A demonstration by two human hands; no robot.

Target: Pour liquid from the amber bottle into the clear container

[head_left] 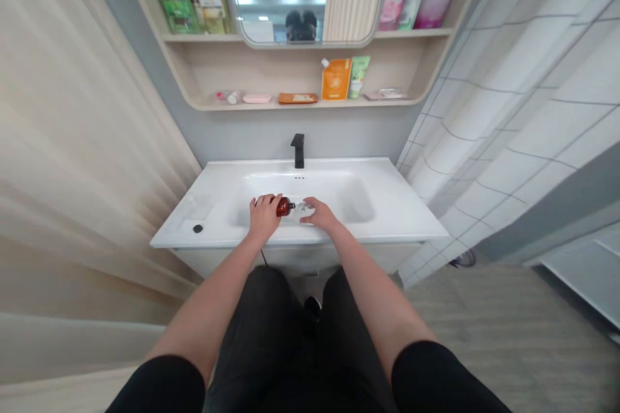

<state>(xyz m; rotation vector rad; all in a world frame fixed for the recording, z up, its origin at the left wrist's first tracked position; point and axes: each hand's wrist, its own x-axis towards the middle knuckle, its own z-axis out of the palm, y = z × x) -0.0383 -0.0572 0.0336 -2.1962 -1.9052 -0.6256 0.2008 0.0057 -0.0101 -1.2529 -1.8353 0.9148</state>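
Over the white sink [361, 203], my left hand [264, 214] is wrapped round a reddish-brown bottle [283, 207]. The bottle lies nearly on its side, its dark neck pointing right. My right hand [318, 213] holds a small clear container [301, 209] between thumb and fingers, right at the bottle's mouth. Whether the two touch, and whether any liquid runs between them, I cannot tell. On the counter's left part lies a small round black cap [197, 228], with a faint transparent item [197, 206] behind it.
A black faucet [299, 151] stands behind the basin. Above it, a wall cabinet shelf [232, 106] holds an orange pouch [336, 79], a green tube [358, 77] and a brown packet [297, 98]. Beige curtain [87, 142] hangs at left; white tiles [484, 187] cover the right wall.
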